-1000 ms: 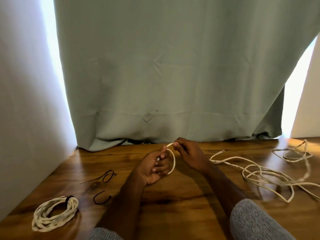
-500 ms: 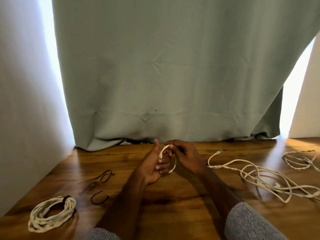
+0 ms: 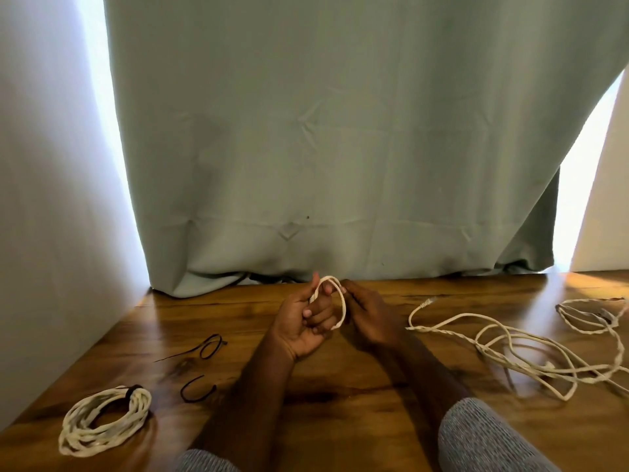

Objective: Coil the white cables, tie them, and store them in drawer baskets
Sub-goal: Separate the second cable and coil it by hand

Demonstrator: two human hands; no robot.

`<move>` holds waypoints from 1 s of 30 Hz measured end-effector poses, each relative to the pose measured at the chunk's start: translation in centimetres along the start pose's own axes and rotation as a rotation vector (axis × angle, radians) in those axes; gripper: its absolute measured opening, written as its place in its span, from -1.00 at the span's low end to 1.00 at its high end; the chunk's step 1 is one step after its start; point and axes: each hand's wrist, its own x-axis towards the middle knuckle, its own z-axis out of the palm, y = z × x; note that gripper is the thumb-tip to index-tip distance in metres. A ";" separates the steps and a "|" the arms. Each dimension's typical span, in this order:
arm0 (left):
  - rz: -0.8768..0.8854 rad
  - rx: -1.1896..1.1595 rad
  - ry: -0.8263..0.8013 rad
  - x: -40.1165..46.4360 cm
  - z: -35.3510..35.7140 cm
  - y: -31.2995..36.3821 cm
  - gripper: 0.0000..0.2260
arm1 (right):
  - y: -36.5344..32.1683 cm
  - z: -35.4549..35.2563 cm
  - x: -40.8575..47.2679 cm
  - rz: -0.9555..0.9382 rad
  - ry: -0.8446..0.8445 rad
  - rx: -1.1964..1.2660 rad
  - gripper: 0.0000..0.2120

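Observation:
A small loop of white cable (image 3: 341, 303) sits around the fingers of my left hand (image 3: 304, 320), palm up at the table's middle. My right hand (image 3: 369, 315) pinches the same cable just right of that loop. The rest of this cable (image 3: 510, 349) trails loose and tangled over the wooden table (image 3: 340, 420) to the right. A finished white coil (image 3: 102, 420), bound with a black tie, lies at the near left.
Two loose black ties lie left of my arms, one looped (image 3: 207, 347) and one curved (image 3: 197, 391). A grey-green curtain (image 3: 323, 148) hangs down to the table's far edge. A white wall (image 3: 51, 199) borders the left side.
The cable loop has been drawn further over my left fingers, and both hands rose slightly. The loose cable on the right has shifted toward my hands.

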 end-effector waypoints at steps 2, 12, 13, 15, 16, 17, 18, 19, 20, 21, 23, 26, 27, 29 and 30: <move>0.074 -0.013 0.054 0.2 0.5 0.3 -0.55 | 0.7 -0.2 0.1 -0.005 -0.066 -0.300 -0.75; 0.428 -0.130 0.305 0.6 -1.0 2.4 -0.60 | 0.7 0.2 0.0 -0.028 -0.252 -0.910 -0.66; 0.452 -0.126 0.330 0.7 -1.2 2.5 -0.61 | 0.6 0.1 0.1 -0.062 -0.256 -0.918 -0.67; 0.486 -0.096 0.410 1.0 -1.4 2.2 -0.70 | 0.4 0.3 0.1 -0.169 -0.250 -0.918 -0.68; 0.490 -0.068 0.453 1.2 -1.3 2.0 -0.72 | 0.2 0.4 0.2 -0.226 -0.236 -0.912 -0.69; 0.485 -0.019 0.494 1.4 -1.3 1.8 -0.68 | 0.1 0.5 0.2 -0.277 -0.216 -0.900 -0.69; 0.472 0.048 0.534 1.5 -1.3 1.6 -0.62 | 0.0 0.5 0.3 -0.316 -0.193 -0.884 -0.69; 0.455 0.130 0.562 1.6 -1.4 1.4 -0.57 | -0.1 0.5 0.3 -0.346 -0.170 -0.876 -0.68; 0.430 0.224 0.581 1.7 -1.5 1.3 -0.56 | -0.2 0.3 0.4 -0.371 -0.148 -0.875 -0.67; 0.405 0.323 0.586 1.7 -1.5 1.0 -0.59 | -0.2 0.1 0.5 -0.392 -0.129 -0.880 -0.65; 0.353 0.528 0.553 1.5 -1.6 0.4 -0.76 | -0.1 -0.5 0.8 -0.432 -0.092 -0.861 -0.69; 0.304 0.965 0.523 1.1 -1.9 -0.8 -0.89 | 0.1 -1.5 1.0 -0.470 -0.034 -0.840 -0.82; 0.276 1.121 0.507 1.0 -2.1 -1.1 -0.81 | 0.4 -1.7 1.1 -0.467 -0.004 -0.852 -0.83; 0.195 1.368 0.471 0.8 -2.3 -1.3 -0.71 | 0.9 -2.2 1.2 -0.421 0.065 -0.863 -0.84; 0.162 1.456 0.467 0.7 -2.3 -1.3 -0.66 | 1.1 -2.4 1.3 -0.390 0.102 -0.868 -0.85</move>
